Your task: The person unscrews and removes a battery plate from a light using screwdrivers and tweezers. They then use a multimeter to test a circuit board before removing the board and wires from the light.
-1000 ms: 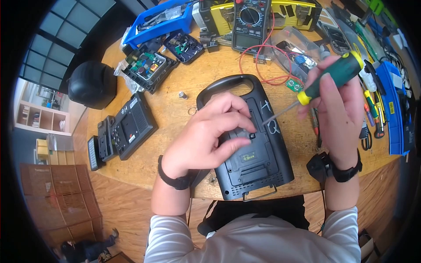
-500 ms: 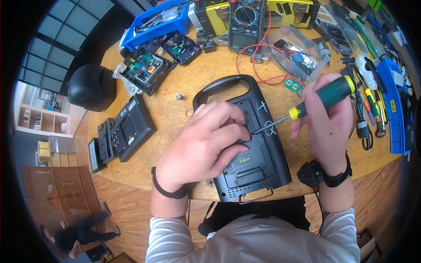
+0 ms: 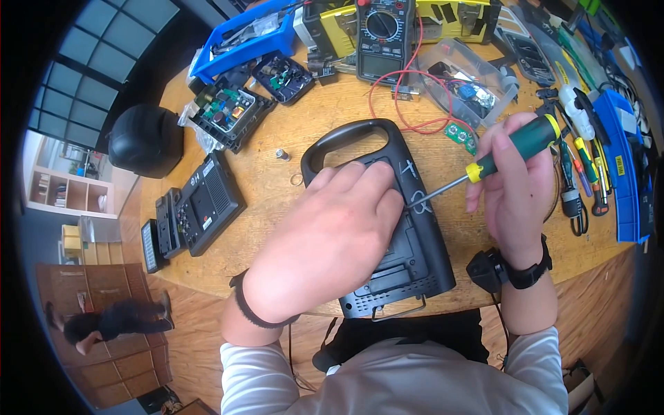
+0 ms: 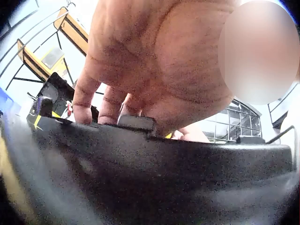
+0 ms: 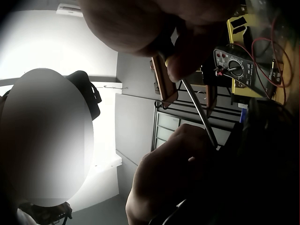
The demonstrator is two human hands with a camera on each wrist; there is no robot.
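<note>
Blk handled case [image 3: 425, 245], white marks [image 3: 407, 169] on rt edge. R hand [image 3: 519, 183] grips grn/yel screwdriver [image 3: 531, 142]; L hand [image 3: 332, 232] atop case, can't tell fingers' hold.

Bare tabletop [image 3: 266, 185] left of black case [image 3: 434, 256], screwdriver [image 3: 517, 149] crossing right-side gap, left hand [image 3: 328, 238] obstructing case top, multimeter [image 3: 382, 48] beyond.

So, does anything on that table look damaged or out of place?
Yes: beyond the left hand, two dark casings lie open, their circuit boards exposed, so they look taken apart. I can't tell whether they're damaged.
</note>
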